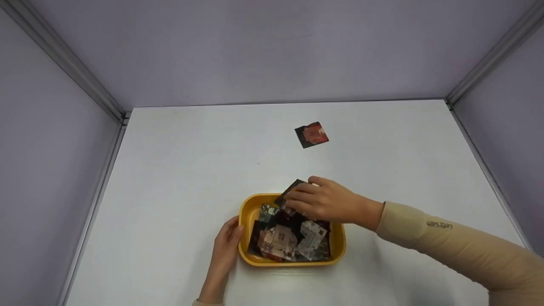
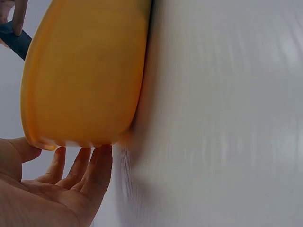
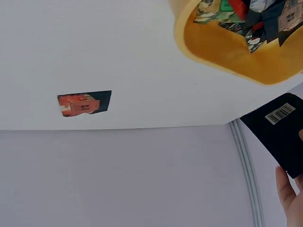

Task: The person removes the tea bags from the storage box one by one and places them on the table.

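Note:
A yellow plastic tub (image 1: 246, 259) sits near the front of the white table. Against its left side my left hand (image 1: 226, 244) presses its fingertips, with the thumb at the rim; the left wrist view shows this hand (image 2: 61, 189) below the tub's wall (image 2: 85, 75). Over the tub's back right part, my right hand (image 1: 318, 199) holds a dark flat packet (image 3: 277, 130) by its edge. A white barcode label (image 3: 280, 113) shows on the packet's face. Several printed flat packets (image 1: 278, 242) lie overlapping inside the tub.
A red and black packet (image 1: 312, 134) lies alone on the white table (image 1: 191, 170), farther back than the tub. Pale panels (image 1: 272, 51) enclose the table at the back and both sides, with metal profiles (image 1: 72, 55) along the corners.

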`<action>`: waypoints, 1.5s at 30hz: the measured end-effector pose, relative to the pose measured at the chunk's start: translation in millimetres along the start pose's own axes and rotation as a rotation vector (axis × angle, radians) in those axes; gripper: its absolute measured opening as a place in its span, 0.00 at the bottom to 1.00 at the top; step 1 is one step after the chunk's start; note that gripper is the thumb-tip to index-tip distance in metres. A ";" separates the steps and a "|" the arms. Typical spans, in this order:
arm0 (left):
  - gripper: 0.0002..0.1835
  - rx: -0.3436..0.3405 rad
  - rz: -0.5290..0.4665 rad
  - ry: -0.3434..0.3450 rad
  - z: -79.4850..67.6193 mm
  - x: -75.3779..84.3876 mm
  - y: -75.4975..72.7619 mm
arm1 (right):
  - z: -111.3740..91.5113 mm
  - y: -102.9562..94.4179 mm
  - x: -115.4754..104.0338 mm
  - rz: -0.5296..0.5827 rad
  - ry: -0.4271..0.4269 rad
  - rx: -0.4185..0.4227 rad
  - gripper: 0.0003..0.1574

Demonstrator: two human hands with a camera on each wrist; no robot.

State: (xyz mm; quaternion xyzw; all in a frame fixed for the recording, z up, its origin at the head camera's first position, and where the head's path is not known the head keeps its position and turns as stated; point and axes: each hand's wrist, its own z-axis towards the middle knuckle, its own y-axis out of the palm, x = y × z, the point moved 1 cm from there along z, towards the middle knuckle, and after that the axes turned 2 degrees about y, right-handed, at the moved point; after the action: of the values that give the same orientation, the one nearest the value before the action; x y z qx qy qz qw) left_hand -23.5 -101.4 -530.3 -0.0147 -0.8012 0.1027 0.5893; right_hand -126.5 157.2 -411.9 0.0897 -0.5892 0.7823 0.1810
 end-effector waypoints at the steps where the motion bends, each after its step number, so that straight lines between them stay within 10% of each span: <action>1: 0.30 -0.004 0.000 0.008 -0.2 0.1 0.4 | -3.0 -0.3 5.0 0.001 0.025 0.001 0.25; 23: 0.30 -0.014 0.002 0.007 -4.6 -0.4 2.5 | -94.7 52.3 91.1 -0.058 0.349 -0.141 0.14; 45: 0.32 0.008 -0.010 -0.081 -2.1 -3.0 -0.4 | -112.2 123.0 126.4 -0.172 0.853 -0.123 0.08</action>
State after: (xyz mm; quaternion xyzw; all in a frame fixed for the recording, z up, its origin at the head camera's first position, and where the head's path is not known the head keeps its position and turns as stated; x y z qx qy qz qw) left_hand -20.5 -101.9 -532.4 -0.0041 -0.8242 0.1036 0.5567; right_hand -282.2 257.2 -509.1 -0.2034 -0.4977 0.6949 0.4776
